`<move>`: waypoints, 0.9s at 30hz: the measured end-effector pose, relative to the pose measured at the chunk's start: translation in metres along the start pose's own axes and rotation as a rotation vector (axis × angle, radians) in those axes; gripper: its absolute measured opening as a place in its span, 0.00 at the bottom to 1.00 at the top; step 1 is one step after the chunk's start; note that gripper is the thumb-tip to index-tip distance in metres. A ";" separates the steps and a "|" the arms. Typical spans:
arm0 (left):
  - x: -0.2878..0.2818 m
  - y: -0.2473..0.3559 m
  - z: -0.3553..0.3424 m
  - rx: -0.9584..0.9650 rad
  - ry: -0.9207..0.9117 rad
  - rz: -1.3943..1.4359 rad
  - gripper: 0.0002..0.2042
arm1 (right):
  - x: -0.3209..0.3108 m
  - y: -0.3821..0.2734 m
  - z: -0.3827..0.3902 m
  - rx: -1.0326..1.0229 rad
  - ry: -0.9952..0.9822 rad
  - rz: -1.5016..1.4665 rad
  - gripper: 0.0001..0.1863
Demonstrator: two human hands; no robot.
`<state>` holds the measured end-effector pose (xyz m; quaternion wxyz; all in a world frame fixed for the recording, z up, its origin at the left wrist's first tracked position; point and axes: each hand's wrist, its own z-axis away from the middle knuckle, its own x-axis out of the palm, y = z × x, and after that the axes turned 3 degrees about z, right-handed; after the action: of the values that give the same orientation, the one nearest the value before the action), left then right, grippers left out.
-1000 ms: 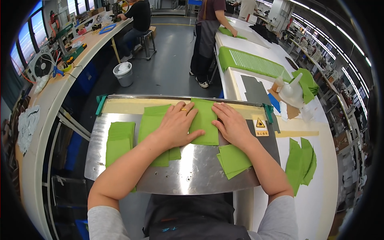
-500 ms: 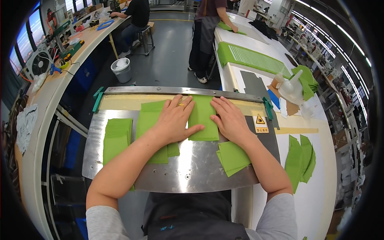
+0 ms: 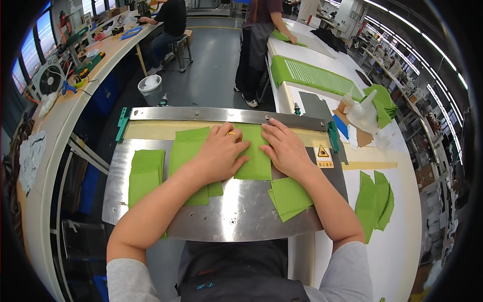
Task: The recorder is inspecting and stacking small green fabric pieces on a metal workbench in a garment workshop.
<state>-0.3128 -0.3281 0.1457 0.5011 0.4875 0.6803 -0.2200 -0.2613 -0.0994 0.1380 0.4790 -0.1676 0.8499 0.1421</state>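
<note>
Partly hidden, the green panel (image 3: 255, 168) lies under a bent, unclenched left hand (image 3: 220, 155) and flat right hand (image 3: 286, 149)

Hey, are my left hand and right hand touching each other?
Apart: the head view shows green cloth between the left hand and the right hand.

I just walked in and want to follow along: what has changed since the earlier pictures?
The metal bar at the far edge has tilted up, showing more of its face. The left hand's fingers have curled a little. Nothing was visibly let go. Both hands, the right one too, stay at the middle cloth; the left stack lies as before.
</note>
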 end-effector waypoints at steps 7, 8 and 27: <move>-0.010 0.032 -0.011 -0.122 -0.158 -0.107 0.12 | -0.040 -0.011 -0.003 0.106 -0.262 -0.001 0.10; -0.005 0.028 -0.010 -0.123 -0.155 -0.109 0.12 | -0.044 -0.011 -0.003 0.221 -0.290 -0.179 0.10; 0.018 -0.005 0.003 -0.126 0.066 0.038 0.28 | -0.015 0.002 0.007 0.104 -0.225 -0.139 0.23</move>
<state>-0.3164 -0.3249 0.1277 0.5124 0.4745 0.6996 -0.1511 -0.2489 -0.0927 0.1479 0.5882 -0.1840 0.7832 0.0821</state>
